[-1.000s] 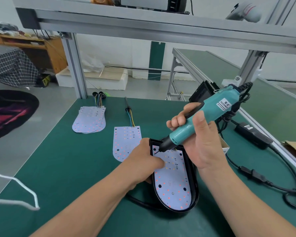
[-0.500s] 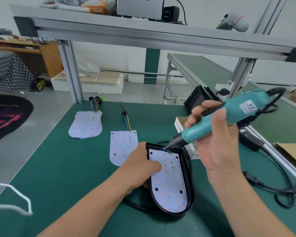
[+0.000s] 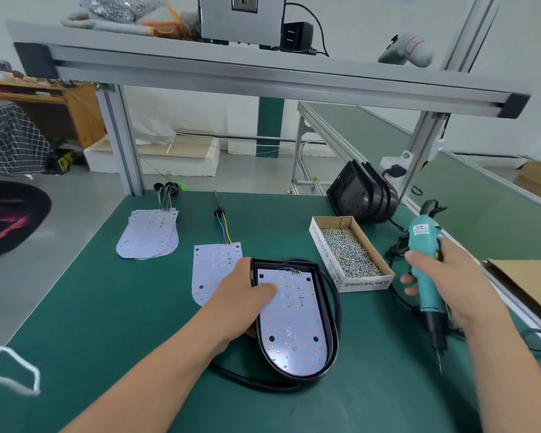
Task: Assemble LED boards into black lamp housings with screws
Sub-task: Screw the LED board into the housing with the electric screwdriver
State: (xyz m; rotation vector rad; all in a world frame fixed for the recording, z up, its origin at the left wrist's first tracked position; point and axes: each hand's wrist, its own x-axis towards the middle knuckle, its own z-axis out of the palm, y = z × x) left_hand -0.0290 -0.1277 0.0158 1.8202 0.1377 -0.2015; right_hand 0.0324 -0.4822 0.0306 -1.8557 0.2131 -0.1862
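Two hands are apart. The left hand (image 3: 241,295) presses the LED board (image 3: 294,326) flat in the black lamp housing (image 3: 331,307), near the middle of the desk (image 3: 138,307). The right hand (image 3: 450,285) grips the screwdriver (image 3: 425,245), tip down. Best to pick one screw from the box (image 3: 366,282), then keep the tip straight.

The tabletop (image 3: 107,307) is dark green, and on it the lamp housing (image 3: 283,264) is glossy black around a pale white LED board (image 3: 294,326) dotted with red and yellow. The screwdriver (image 3: 427,276) is teal with a black nose. The screws (image 3: 347,251) are silver in a brown box (image 3: 366,284) with a white, black-lettered side, and the wires (image 3: 225,234) are blue and yellow.
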